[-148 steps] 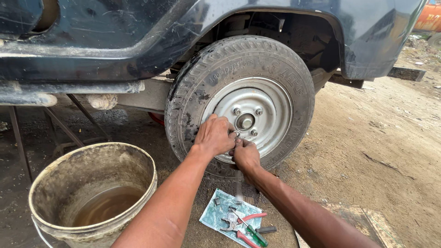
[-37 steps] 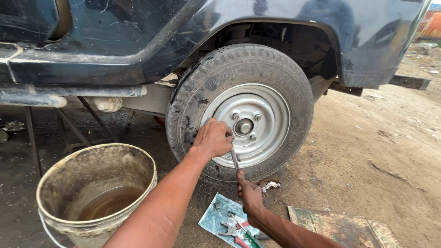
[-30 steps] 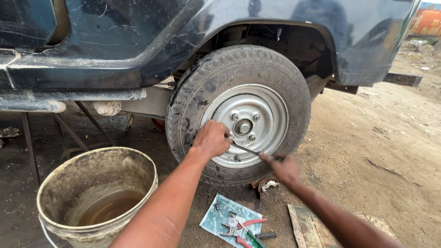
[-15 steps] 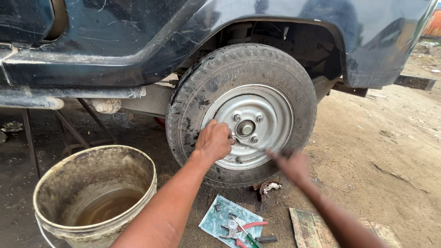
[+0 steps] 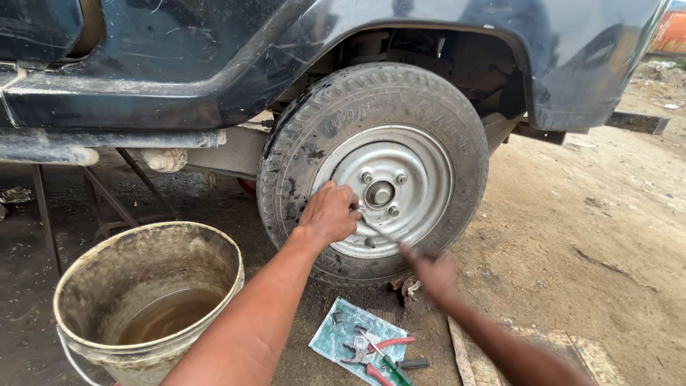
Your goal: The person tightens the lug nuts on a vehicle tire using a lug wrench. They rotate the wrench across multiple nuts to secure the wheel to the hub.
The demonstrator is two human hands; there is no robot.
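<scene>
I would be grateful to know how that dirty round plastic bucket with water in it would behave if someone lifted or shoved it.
The dirty round plastic bucket is probably fairly heavy, since murky brown water pools in its bottom. That water would likely slosh if it were shoved. Its grimy wall may feel slippery, so the thin wire handle hanging at its side seems the safer hold.

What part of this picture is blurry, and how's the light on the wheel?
In the head view, the right hand is smeared by motion blur, while the left hand on the silver rim stays sharp; the daylight is soft and even, with deep shade inside the wheel arch and under the vehicle.
</scene>
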